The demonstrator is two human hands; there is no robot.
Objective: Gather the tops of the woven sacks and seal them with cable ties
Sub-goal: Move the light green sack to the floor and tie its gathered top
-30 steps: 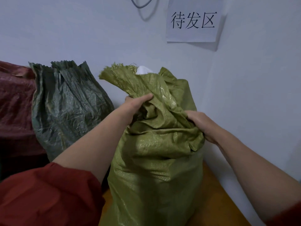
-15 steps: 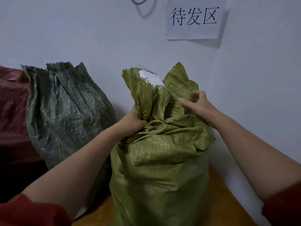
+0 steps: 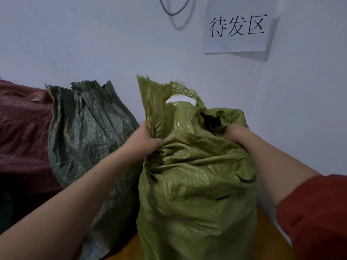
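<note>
— Standing upright, is it, that olive sack (image 3: 197, 194)?

— Yes. Its long axis runs straight up and down and its mouth points at the ceiling. The base sits on a wooden surface (image 3: 270, 231) in the corner where two walls meet. I cannot tell from here whether that surface is a worktop or the floor.

— And the hands?

— The left hand (image 3: 145, 140) is at the left side of the neck with its fingers clenched round a bunch of the weave. It sits just under a tall flap that rises almost straight up and ends in a frayed edge. The right hand (image 3: 237, 135) is on the opposite side at about the same height. Its fingers are curled down into a fold of the fabric, grasping it, with the tips buried out of sight.

— Is the mouth closed?

— No. The right side of the top is slumped and crumpled, and there is a gap between it and the flap. Something white (image 3: 178, 98) shows through.

— What else is about?

— A dark green sack (image 3: 88, 132) stands just beside it on the left, also upright, with its crimped top edge fanned out. Beyond that, at the far left, is a dark red sack (image 3: 22, 128). On the wall above hangs a white paper sign (image 3: 236, 27) with three black characters. A grey cable loop (image 3: 174, 10) hangs to the left of it. A red sleeve (image 3: 315, 212) covers the right arm near the elbow.
</note>
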